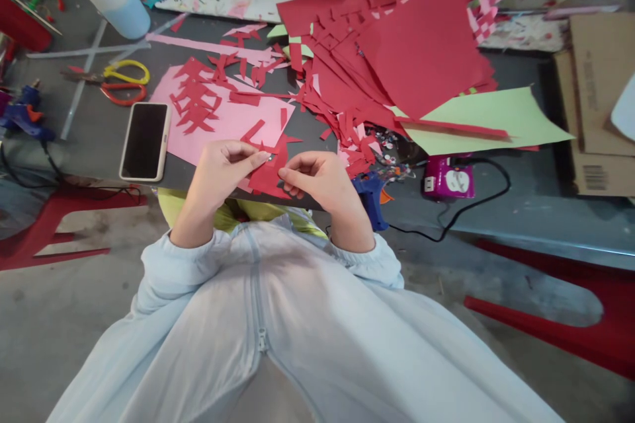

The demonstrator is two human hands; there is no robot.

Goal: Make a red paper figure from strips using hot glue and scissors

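Note:
My left hand (225, 170) pinches a tiny whitish shiny piece (269, 158) between thumb and forefinger; its kind is too small to tell. Facing it, my right hand (320, 178) has its thumb and fingertips pressed together, and whatever lies between them is hidden. Both hands are just above a cut piece of red paper (268, 176) by the table's front edge. Beyond my left hand, a pink paper sheet (238, 120) carries a fringed red paper cutout (194, 96). Small red and pink scraps (354, 139) lie heaped past my right hand, beside small shiny bits (389, 145).
A phone (145, 142) and yellow-and-orange-handled scissors (124, 82) lie at left. Red sheets (421, 46) and a green sheet (496, 120) are piled at back right. A blue glue gun (372, 201), a purple box (449, 178) with a black cord, and cardboard (602, 86) stand at right.

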